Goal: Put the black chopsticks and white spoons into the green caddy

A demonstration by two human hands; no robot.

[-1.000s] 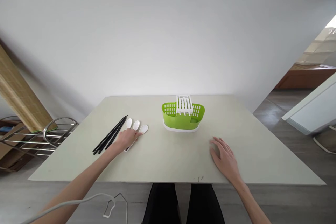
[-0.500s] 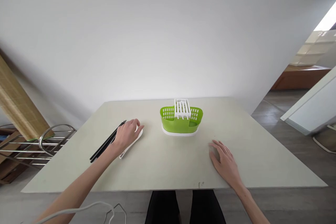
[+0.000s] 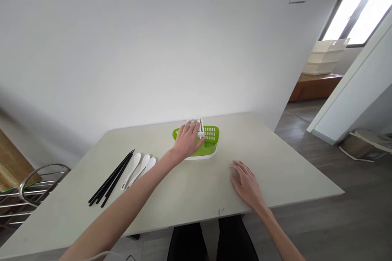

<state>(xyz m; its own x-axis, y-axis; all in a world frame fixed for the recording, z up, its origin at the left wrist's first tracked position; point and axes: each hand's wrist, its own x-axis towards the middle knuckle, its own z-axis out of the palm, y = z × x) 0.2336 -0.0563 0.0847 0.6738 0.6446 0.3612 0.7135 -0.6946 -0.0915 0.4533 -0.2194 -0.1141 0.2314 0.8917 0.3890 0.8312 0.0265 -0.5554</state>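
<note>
My left hand (image 3: 186, 140) reaches over the green plastic basket (image 3: 211, 132), its fingers stretched out on or just above the white slatted rack (image 3: 196, 123) across the basket's middle. Whether the fingertips touch the rack I cannot tell; the hand and wrist hide the basket's left front. Bare and loosely curved, my right hand (image 3: 246, 182) rests on the table to the right of the basket. Three white spoons (image 3: 136, 160) lie side by side left of my left forearm, which partly covers the rightmost one. Beside them are several black chopsticks (image 3: 112, 179) in a loose bundle.
A pale table (image 3: 196, 195) stands against a white wall (image 3: 171, 49). To its left is a metal rack (image 3: 27, 191) with a wooden board (image 3: 15, 159). A bin (image 3: 364, 144) stands on the floor at right, near translucent drawers (image 3: 324, 58).
My left hand has moved right, from the spoons to the basket, uncovering the spoons and chopsticks. The view has turned rightward. My right hand stays resting on the table.
</note>
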